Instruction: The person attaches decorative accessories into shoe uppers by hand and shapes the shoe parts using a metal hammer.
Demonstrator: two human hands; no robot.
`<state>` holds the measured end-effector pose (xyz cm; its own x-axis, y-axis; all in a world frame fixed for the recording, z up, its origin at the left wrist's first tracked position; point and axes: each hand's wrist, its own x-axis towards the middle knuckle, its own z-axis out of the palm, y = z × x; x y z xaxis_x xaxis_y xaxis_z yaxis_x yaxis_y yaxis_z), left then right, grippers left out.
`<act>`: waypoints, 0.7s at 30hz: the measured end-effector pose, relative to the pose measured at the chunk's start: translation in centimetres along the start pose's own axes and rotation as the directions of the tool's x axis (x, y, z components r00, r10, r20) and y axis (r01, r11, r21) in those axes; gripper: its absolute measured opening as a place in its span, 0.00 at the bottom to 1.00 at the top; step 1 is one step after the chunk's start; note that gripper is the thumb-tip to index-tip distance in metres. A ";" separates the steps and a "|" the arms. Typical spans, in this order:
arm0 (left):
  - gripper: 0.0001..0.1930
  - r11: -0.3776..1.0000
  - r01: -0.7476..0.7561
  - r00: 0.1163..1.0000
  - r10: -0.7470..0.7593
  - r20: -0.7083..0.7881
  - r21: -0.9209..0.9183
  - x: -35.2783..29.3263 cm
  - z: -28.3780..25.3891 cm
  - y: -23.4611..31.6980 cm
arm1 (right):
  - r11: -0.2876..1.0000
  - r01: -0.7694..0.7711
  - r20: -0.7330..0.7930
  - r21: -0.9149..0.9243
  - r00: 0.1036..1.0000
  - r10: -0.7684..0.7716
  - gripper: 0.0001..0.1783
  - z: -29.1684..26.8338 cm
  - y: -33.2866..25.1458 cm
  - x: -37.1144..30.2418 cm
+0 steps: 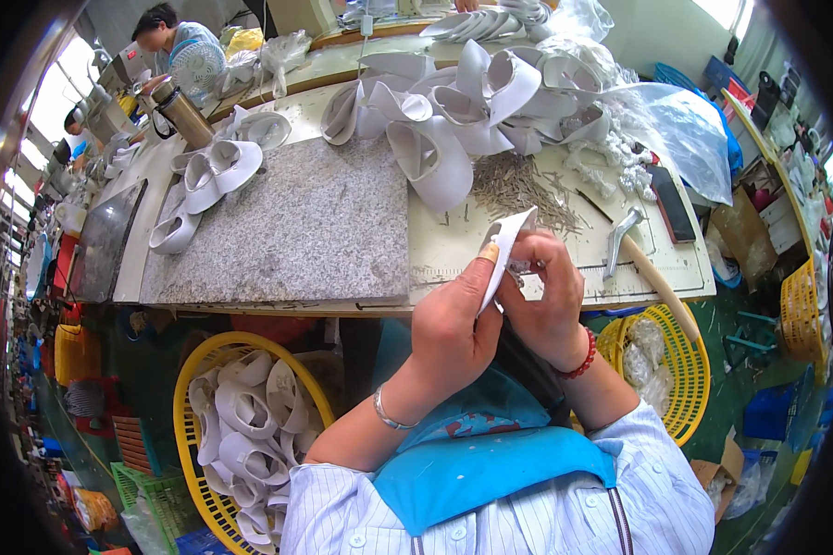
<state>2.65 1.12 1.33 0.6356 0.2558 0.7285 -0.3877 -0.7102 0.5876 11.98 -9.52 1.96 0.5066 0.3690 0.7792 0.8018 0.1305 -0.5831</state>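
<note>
Over the table's front edge I hold a white shoe upper (pixel 507 252) up on its side. My left hand (pixel 453 314) is closed on it, the thumb flat along its near face. On the far side, my right hand (pixel 548 289) has its fingers curled and pinched at the upper's edge; anything small between those fingertips is hidden. Beyond my hands is a large heap of white shoe uppers (pixel 432 162). Several more uppers (pixel 222 169) stand in a row at the left. A pile of thin brown strips (pixel 518 190) lies just past my right hand.
A grey stone slab (pixel 296 231) covers the table's left half. To the right lie a hammer (pixel 652 276), its handle overhanging the edge, and a dark phone (pixel 671 203). Below stand a yellow basket (pixel 183 407) of uppers and another basket (pixel 694 370) holding plastic bags. A person (pixel 171 42) sits far left.
</note>
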 end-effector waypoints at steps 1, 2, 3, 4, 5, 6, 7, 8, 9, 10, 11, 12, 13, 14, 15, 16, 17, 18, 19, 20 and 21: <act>0.19 1.000 -0.027 1.000 0.027 0.007 0.012 0.1 0.0 0.0 | 1.000 0.011 0.007 -0.001 1.000 -0.011 0.19 0.0 0.0 0.1; 0.19 0.999 -0.030 1.000 0.030 -0.006 0.011 0.1 0.0 0.0 | 1.000 0.003 0.022 -0.001 1.000 -0.002 0.19 -0.1 0.1 0.1; 0.19 0.996 0.054 0.998 -0.055 -0.013 -0.074 -0.1 0.0 -0.1 | 1.000 -0.007 0.038 0.002 0.999 0.007 0.19 -0.2 0.2 0.1; 0.19 0.978 0.136 0.990 -0.140 -0.012 -0.160 -0.1 0.0 -0.2 | 0.998 -0.069 0.103 0.000 0.992 0.069 0.19 -0.6 0.6 -0.1; 0.19 0.978 0.134 0.990 -0.139 -0.024 -0.160 -0.1 0.0 -0.4 | 0.998 -0.061 0.111 0.001 0.992 0.060 0.19 -0.6 0.5 0.0; 0.19 0.966 0.161 0.986 -0.168 -0.019 -0.202 -0.1 -0.1 -0.4 | 0.992 -0.111 0.126 0.055 0.987 0.103 0.19 -0.8 0.1 0.2; 0.18 0.952 0.187 0.981 -0.196 -0.011 -0.244 -0.1 -0.2 -0.4 | 0.981 -0.162 0.144 0.108 0.979 0.146 0.19 -0.9 -0.2 0.3; 0.18 0.951 0.186 0.981 -0.196 -0.016 -0.245 0.0 -0.4 -0.4 | 0.981 -0.160 0.147 0.106 0.979 0.143 0.19 -0.8 -0.1 0.4; 0.18 0.937 0.226 0.973 -0.233 0.005 -0.267 0.1 -0.6 -0.2 | 0.982 -0.148 0.136 0.117 0.982 0.132 0.19 -0.8 0.0 0.5; 0.18 0.920 0.265 0.963 -0.269 0.028 -0.287 0.2 -0.7 -0.2 | 0.982 -0.137 0.125 0.127 0.985 0.121 0.18 -0.9 0.1 0.5; 0.18 0.920 0.265 0.963 -0.269 0.025 -0.290 0.0 -0.5 -0.3 | 0.983 -0.136 0.128 0.125 0.985 0.120 0.18 -0.9 -0.1 0.5; 0.18 0.956 0.192 0.979 -0.203 -0.028 -0.223 -0.2 -0.1 -0.5 | 0.992 -0.113 0.146 0.051 0.984 0.105 0.18 -1.0 -0.4 0.6; 0.18 0.981 0.119 0.988 -0.132 -0.075 -0.152 -0.3 0.1 -0.6 | 0.996 -0.088 0.165 -0.022 0.982 0.090 0.18 -1.0 -0.5 0.6; 0.18 0.981 0.120 0.988 -0.133 -0.079 -0.150 -0.4 0.1 -0.5 | 0.996 -0.086 0.168 -0.020 0.982 0.088 0.18 -0.9 -0.6 0.6; 0.19 0.985 0.127 0.989 -0.135 -0.067 -0.114 -0.5 0.0 -0.2 | 0.997 -0.074 0.149 -0.027 0.986 0.077 0.18 -0.7 -0.6 0.6; 0.19 0.988 0.134 0.989 -0.138 -0.055 -0.078 -0.5 0.0 0.1 | 0.998 -0.062 0.130 -0.033 0.989 0.066 0.18 -0.7 -0.6 0.5; 0.19 0.988 0.133 0.989 -0.137 -0.056 -0.078 -0.4 -0.1 0.4 | 0.998 -0.061 0.130 -0.033 0.989 0.064 0.18 -0.6 -0.7 0.4; 0.19 0.993 0.114 0.992 -0.115 -0.053 -0.025 -0.3 -0.1 0.7 | 0.998 -0.008 0.123 -0.067 0.992 0.016 0.18 -0.6 -0.7 0.3; 0.20 0.995 0.095 0.994 -0.093 -0.049 0.029 -0.3 -0.2 0.9 | 0.994 0.044 0.117 -0.100 0.993 -0.032 0.18 -0.5 -0.7 0.3; 0.20 0.995 0.094 0.994 -0.092 -0.052 0.030 -0.4 -0.2 0.8 | 0.994 0.046 0.118 -0.099 0.992 -0.035 0.18 -0.4 -0.6 0.3; 0.19 0.994 0.111 0.992 -0.111 -0.055 0.002 -0.5 0.0 0.4 | 0.994 0.051 0.112 -0.095 0.993 -0.041 0.17 -0.3 -0.4 0.2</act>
<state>2.12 0.71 1.23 0.6371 0.3684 0.6770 -0.3132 -0.6788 0.6641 11.82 -9.74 2.43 0.4349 0.4645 0.7714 0.8533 0.0610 -0.5178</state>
